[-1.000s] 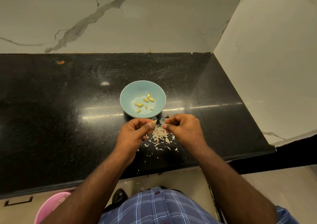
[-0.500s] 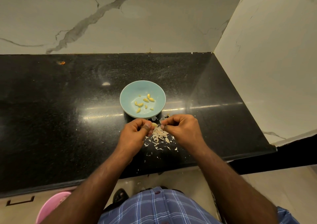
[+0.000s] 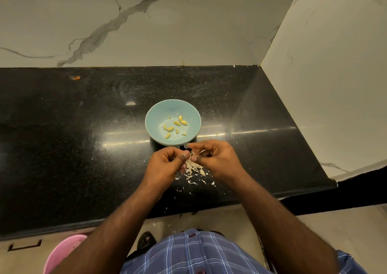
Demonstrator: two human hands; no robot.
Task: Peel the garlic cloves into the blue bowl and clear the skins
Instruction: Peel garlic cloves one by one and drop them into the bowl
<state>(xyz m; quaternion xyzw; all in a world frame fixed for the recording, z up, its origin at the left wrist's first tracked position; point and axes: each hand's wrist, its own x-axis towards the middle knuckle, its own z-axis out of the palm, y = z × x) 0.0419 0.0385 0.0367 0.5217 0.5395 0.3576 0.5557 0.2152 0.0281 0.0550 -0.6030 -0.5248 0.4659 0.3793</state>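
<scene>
Garlic clove (image 3: 191,153) pinched between left hand (image 3: 167,164) and right hand (image 3: 217,160).
Just short of blue bowl (image 3: 155,118); skins (image 3: 193,168) beneath.

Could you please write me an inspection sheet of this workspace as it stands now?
Surface: black countertop, glossy, with glare streaks.
Job's things: blue bowl holds several peeled cloves; a clove between the hands is mostly hidden.
Clutter: garlic skins piled under the hands, flecks scattered to the counter edge and floor; an orange speck far left.
Grippers: left hand and right hand curled, fingertips meeting just in front of the bowl.
Cables: nothing seen.
Surroundings: marble walls; pink tub below the counter.
</scene>
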